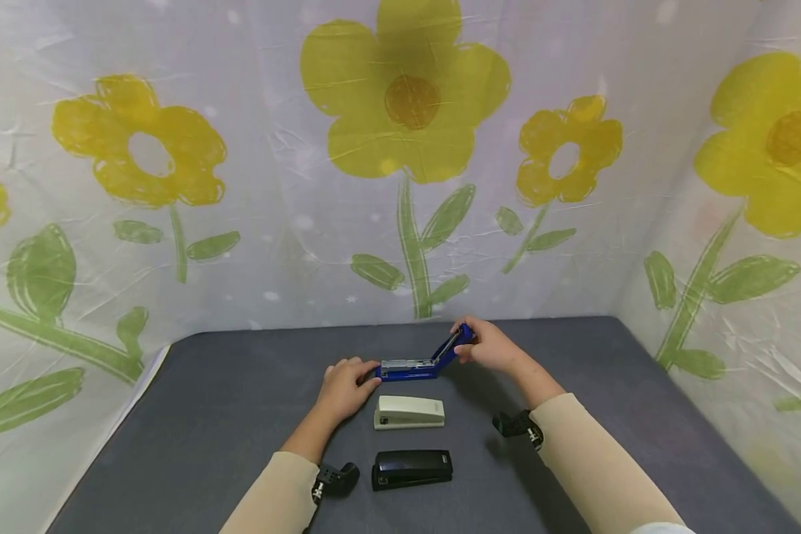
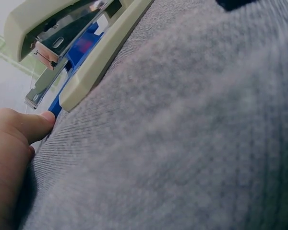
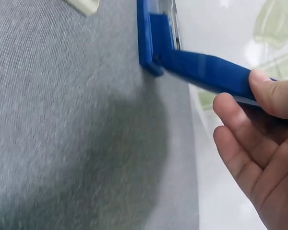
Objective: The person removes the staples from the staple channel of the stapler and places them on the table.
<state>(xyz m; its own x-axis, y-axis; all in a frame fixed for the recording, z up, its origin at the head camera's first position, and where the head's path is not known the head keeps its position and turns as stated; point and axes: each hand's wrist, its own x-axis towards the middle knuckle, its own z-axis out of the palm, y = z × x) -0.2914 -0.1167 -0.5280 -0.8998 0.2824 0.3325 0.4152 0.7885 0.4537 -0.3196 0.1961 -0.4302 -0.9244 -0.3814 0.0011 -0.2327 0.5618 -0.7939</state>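
the right hand (image 1: 492,348) pinches the raised top of the opened blue stapler (image 1: 410,374); the left hand (image 1: 343,389) pinches its base's left end. it rests toward the grey table's (image 1: 207,415) far edge, 2 others nearer: a cream stapler (image 1: 409,412), then a black stapler (image 1: 412,469).

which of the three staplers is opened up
The blue stapler, farthest from the person: its top is swung back in the right hand, exposing the metal inside. The cream stapler and black stapler have their tops over their bases.
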